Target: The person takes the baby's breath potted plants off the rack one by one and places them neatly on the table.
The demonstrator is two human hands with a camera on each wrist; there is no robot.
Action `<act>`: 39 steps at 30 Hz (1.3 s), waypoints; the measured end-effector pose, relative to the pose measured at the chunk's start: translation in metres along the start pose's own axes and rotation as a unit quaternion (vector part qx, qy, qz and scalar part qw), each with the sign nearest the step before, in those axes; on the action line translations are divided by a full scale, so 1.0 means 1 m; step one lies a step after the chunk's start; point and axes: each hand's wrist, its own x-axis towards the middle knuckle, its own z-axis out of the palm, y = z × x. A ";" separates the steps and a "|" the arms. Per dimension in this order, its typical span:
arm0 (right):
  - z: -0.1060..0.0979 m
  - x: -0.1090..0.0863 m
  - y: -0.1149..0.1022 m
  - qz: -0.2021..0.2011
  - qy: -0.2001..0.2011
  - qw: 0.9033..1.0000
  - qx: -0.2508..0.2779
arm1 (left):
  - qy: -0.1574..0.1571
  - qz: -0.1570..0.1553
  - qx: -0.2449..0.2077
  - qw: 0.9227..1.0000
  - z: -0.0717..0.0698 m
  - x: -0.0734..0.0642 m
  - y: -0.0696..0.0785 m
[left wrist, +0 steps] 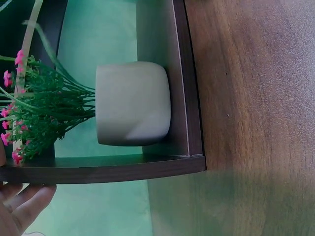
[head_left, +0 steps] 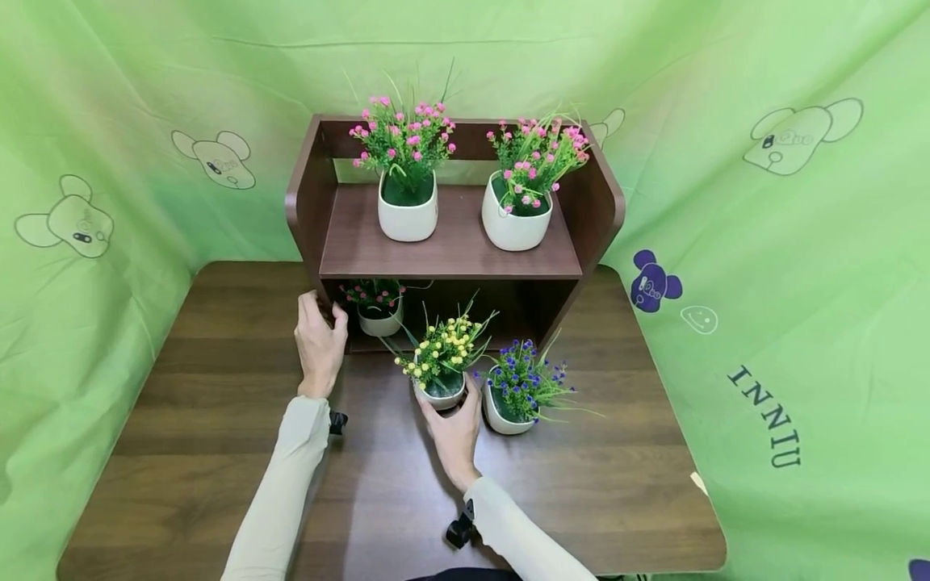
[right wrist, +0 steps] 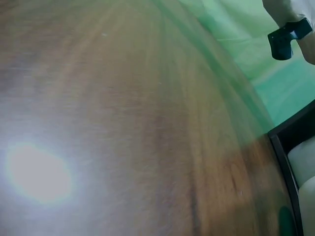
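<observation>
My left hand [head_left: 320, 339] grips the left side panel of a dark brown two-tier wooden shelf [head_left: 450, 262]. In the left wrist view its fingers lie on the panel's outer face. My right hand [head_left: 456, 436] holds the white pot of a yellow-flowered artificial plant [head_left: 445, 349] between thumb and fingers, in front of the lower tier. Just right of that hand, a blue-flowered potted plant [head_left: 517, 387] stands on the table. A pink-flowered potted plant [left wrist: 133, 104] sits at the left end of the lower tier. The right wrist view hardly shows the held pot.
Two pink-flowered potted plants stand on the upper tier, one left of centre [head_left: 407, 211] and one at the right [head_left: 516, 224]. The shelf is on a brown wooden table [head_left: 182, 403]. Green printed cloth [head_left: 726, 242] hangs around the back and sides.
</observation>
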 end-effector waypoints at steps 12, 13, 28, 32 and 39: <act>-0.014 -0.014 0.000 0.004 -0.015 1.000 -0.011 | 0.006 -0.008 0.002 1.000 0.002 0.006 0.004; -0.015 -0.016 0.000 0.005 -0.016 1.000 -0.012 | 0.006 -0.009 0.001 1.000 0.002 0.007 0.004; -0.028 -0.043 0.007 0.000 -0.013 0.999 -0.039 | 0.001 -0.011 0.006 1.000 0.002 0.001 0.002; -0.029 -0.047 0.008 0.001 -0.009 0.999 -0.049 | -0.001 -0.011 0.009 1.000 0.002 0.000 0.002; -0.030 -0.050 0.010 0.000 -0.001 0.998 -0.056 | -0.005 -0.010 0.007 1.000 0.002 0.000 0.005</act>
